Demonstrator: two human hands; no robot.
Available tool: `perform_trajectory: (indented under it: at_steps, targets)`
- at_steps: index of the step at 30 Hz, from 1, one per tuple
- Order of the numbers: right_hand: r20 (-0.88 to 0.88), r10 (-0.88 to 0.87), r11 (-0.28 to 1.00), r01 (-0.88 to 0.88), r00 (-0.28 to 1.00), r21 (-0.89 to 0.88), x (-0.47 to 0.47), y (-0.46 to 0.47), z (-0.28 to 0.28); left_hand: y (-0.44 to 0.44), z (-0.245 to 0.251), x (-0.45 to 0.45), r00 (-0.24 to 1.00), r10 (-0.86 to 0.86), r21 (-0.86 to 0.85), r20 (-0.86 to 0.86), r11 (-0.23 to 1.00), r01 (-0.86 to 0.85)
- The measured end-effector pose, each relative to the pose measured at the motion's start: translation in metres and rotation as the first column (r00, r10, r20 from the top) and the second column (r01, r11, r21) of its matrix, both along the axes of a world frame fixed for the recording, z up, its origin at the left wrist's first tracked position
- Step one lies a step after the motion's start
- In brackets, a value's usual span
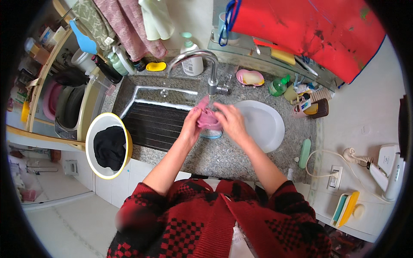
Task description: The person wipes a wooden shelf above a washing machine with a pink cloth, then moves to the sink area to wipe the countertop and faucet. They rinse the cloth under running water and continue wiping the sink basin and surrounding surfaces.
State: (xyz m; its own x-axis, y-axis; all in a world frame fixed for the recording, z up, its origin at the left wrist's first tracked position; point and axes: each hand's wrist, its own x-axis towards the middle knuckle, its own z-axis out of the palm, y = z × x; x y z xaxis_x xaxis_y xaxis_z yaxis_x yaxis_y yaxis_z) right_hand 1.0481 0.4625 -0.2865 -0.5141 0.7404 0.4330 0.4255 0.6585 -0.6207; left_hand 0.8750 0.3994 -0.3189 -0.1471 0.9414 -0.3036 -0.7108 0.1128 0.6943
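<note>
A small pink cloth (209, 120) is bunched in front of the chrome faucet (211, 71), between my two hands. My left hand (192, 124) grips its left side. My right hand (233, 122) is at the cloth's right edge with its fingers spread; whether they press on it I cannot tell. Just below the cloth a light blue and white object (211, 134) shows in part on the granite counter (209, 158). The oval white washbasin (279, 124) is right of my right hand. Dark cloth lies in a white basin with a yellow rim (89, 161) at the left.
A black ribbed drainboard (155, 125) covers the sink to the left. A pump bottle (192, 61), a yellow soap dish (156, 66), a pink soap dish (250, 78) and a green bottle (278, 86) stand behind. Towels (129, 25) and a red apron-like sheet (303, 32) hang above.
</note>
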Motion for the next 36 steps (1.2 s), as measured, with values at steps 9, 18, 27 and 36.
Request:
perform_trajectory:
  at_steps: [9, 18, 27, 36]
  targets:
    - [0.556, -0.304, 0.926, 0.103, 0.774, 0.363, -0.031, 0.130, -0.045, 0.041, 0.007, -0.085, 0.982, 0.173, -0.060, 0.078, 0.984, -0.169]
    - [0.795, -0.405, 0.855, -0.121, 0.452, 0.505, -0.029, 0.144, -0.058, 0.069, 0.008, -0.099, 0.954, 0.262, -0.038, 0.150, 0.965, -0.259]
    - [0.836, -0.282, 0.940, -0.039, 0.471, 0.339, -0.059, 0.111, -0.020, 0.082, -0.010, -0.113, 0.945, 0.296, 0.008, 0.141, 0.954, -0.300]
    - [-0.244, 0.017, 0.708, -0.184, 0.970, -0.682, -0.177, 0.063, 0.005, 0.083, -0.012, -0.139, 0.881, 0.439, -0.020, 0.179, 0.897, -0.442]
